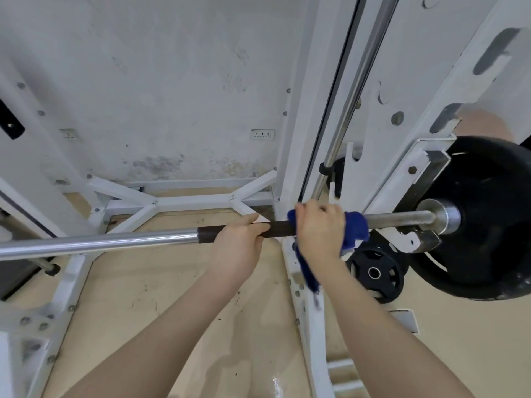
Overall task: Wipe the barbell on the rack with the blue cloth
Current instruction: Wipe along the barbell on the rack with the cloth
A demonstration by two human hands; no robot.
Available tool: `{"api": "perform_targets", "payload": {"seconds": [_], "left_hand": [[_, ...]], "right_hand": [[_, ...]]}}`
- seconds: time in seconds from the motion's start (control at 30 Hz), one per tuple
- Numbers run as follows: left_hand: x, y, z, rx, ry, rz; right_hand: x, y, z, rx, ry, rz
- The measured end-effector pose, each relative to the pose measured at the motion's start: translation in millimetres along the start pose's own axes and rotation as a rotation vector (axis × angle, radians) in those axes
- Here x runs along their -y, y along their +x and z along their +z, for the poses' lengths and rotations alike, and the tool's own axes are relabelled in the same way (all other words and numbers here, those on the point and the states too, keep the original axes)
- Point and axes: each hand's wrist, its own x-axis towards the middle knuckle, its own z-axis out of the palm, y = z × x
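Both forearms extended forward. The left hand (241, 239) gripped the barbell (115, 243); the right hand (320, 229) clamped the blue cloth (355, 229) around it.

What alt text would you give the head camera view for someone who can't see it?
A person's right hand grips a blue cloth wrapped around a barbell resting on a white rack, while the left hand holds the bar's dark grip section beside it. A black weight plate is loaded on the bar's right end, with a smaller plate stored below.
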Motion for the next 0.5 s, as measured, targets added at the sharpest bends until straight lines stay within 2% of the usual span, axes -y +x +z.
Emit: {"api": "perform_targets", "payload": {"seconds": [0.1, 0.13, 0.2, 0.27, 0.37, 0.43, 0.5], "left_hand": [[13.6, -7.8, -21.2, -0.104, -0.025, -0.087], [23.0, -7.7, -28.3, -0.141, -0.036, -0.125], [43.3, -7.9, -41.6, -0.172, -0.039, -0.198], [62.4, -11.7, -52.6, -0.158, -0.015, -0.231], [84.5, -19.8, -60.8, -0.104, 0.023, -0.122], [92.7, -21.5, -63.9, -0.048, 0.064, -0.045], [96.5, -20.5, -67.3, 0.001, 0.112, 0.003]], "right_hand": [[61.4, -25.2, 7.7, -0.064, 0.183, -0.248], [71.6, -29.2, 4.9, -0.028, 0.199, -0.335], [69.9, -22.4, 7.6, 0.04, 0.069, -0.427], [53.7, -9.4, 14.3, -0.06, -0.051, -0.366], [66.6, -13.8, 16.1, -0.241, 0.029, -0.151], [99.1, -28.1, 23.8, -0.241, 0.077, -0.219], [121.2, -38.7, 25.6, -0.205, 0.082, -0.395]]}}
